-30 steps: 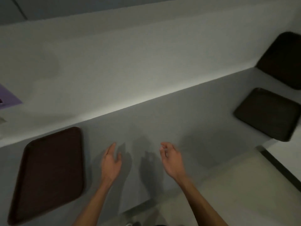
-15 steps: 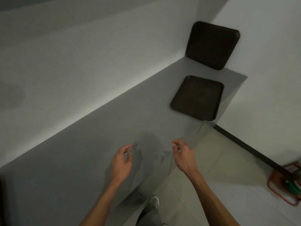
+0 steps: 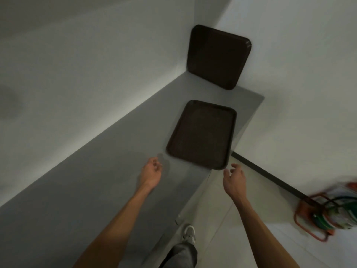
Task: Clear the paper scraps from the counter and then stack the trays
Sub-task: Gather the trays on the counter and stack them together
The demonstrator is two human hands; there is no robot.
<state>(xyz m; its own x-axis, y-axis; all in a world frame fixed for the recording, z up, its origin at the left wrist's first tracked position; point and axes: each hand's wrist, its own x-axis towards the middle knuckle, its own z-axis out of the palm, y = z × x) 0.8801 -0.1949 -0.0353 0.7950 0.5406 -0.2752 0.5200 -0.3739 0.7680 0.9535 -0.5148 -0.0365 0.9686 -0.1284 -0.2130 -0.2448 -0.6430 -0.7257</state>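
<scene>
A dark brown tray (image 3: 201,134) lies flat on the grey counter (image 3: 100,182), its near corner jutting over the counter's front edge. A second dark brown tray (image 3: 217,56) leans upright against the wall in the far corner. My left hand (image 3: 151,174) hovers over the counter just left of the flat tray's near edge, fingers loosely curled and holding nothing. My right hand (image 3: 233,178) is in the air off the counter's edge, just below the tray's near right corner, fingers relaxed and empty. No paper scraps are in view.
White walls enclose the counter at the back and right end. An orange wire rack (image 3: 328,215) with green items stands on the floor at the right. My shoe (image 3: 189,234) and trouser leg are below the counter's edge.
The view has swung right along the counter; the left tray has left the frame. Both hands have come close to the flat tray's near edge.
</scene>
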